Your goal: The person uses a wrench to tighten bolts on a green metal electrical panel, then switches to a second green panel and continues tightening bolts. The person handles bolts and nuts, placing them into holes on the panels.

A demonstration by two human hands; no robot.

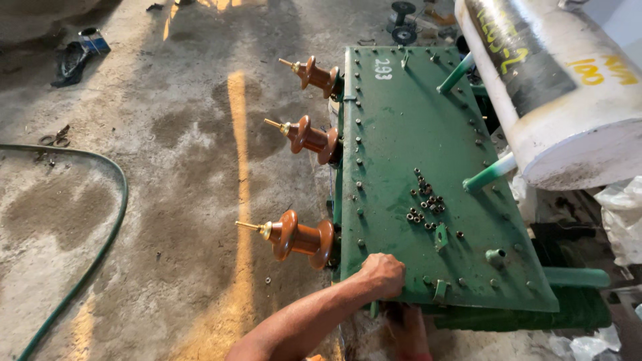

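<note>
A green metal transformer lid [401,134] lies flat on its tank. Three brown ceramic bushings [301,237] with brass tips stick out of its left side. My left hand [383,274] rests on the lid's near edge with its fingers curled over the rim. My right hand [406,329] is below that edge in shadow, and its fingers are hard to make out. A cluster of several loose nuts and bolts [425,200] sits on the middle of the lid.
A large white cylinder tank [562,100] on green pipes overhangs the lid's right side. A green hose [107,227] curves across the stained concrete floor at left. A small can [93,40] and dark rags lie far left, and spools [403,20] stand at the back.
</note>
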